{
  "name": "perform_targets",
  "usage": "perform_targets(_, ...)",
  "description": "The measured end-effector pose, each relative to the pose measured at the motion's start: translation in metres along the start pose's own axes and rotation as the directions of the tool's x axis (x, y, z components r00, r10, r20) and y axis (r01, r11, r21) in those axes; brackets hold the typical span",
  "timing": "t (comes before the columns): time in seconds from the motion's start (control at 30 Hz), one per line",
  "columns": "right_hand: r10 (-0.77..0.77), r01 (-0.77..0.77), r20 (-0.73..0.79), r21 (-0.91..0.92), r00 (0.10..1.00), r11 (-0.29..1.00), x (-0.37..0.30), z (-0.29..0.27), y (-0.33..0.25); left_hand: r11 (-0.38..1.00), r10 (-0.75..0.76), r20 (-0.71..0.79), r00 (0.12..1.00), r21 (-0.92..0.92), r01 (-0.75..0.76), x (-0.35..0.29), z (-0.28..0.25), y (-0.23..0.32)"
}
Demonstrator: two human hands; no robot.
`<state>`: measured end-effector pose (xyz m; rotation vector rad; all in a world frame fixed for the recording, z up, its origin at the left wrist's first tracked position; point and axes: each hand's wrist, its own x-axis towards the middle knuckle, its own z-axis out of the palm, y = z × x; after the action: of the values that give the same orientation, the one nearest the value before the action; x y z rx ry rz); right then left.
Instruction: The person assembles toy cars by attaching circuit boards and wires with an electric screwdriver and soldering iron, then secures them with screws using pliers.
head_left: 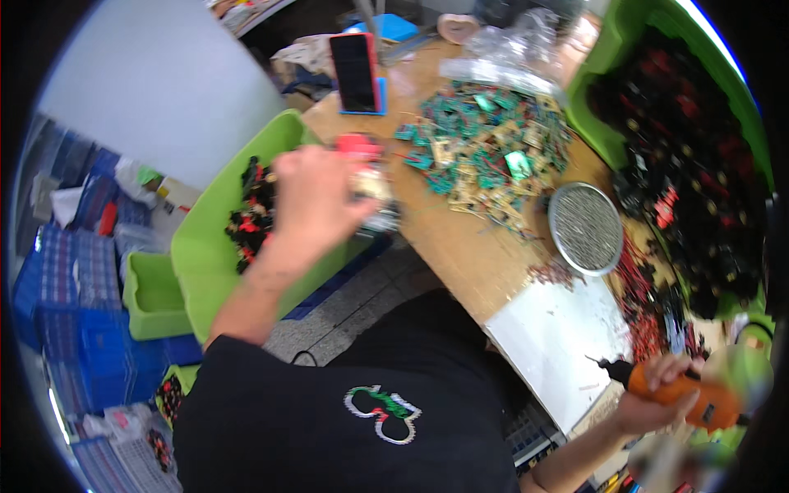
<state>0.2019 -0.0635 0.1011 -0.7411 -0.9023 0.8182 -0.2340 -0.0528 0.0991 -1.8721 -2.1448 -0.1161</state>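
Note:
My left hand [316,193], blurred by motion, is raised over the green bin [191,238] at the left. Its fingers curl around a smeared red, cream and grey piece [358,148], whose kind I cannot make out. Small black and red parts [251,218] lie in that bin, partly hidden behind the hand. At the lower right, my right hand [657,407] is wrapped around an orange electric screwdriver [713,408]. Its black nose and thin bit point left, over the edge of a white board [559,337].
Green and tan circuit boards with wires [485,156] are heaped on the wooden table [440,255]. Beside them stands a round metal bowl of small screws [585,230]. A large green bin of black parts [690,164] is at the right. A phone [355,74] stands upright at the back.

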Motion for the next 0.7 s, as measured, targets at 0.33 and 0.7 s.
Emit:
perform_targets(0.33,-0.034,0.036,0.045,-0.041,0.998,0.999,0.013,0.001,0.013,0.808,0.34,-0.313,0.887,-0.385,-0.446,0.051,0.029,0.068)
perform_targets(0.7,-0.249,0.171,-0.061,-0.572,0.967,0.802,0.015,-0.04,0.007,0.442,0.533,-0.489,0.69,-0.535,-0.72,0.208,0.073,0.346)
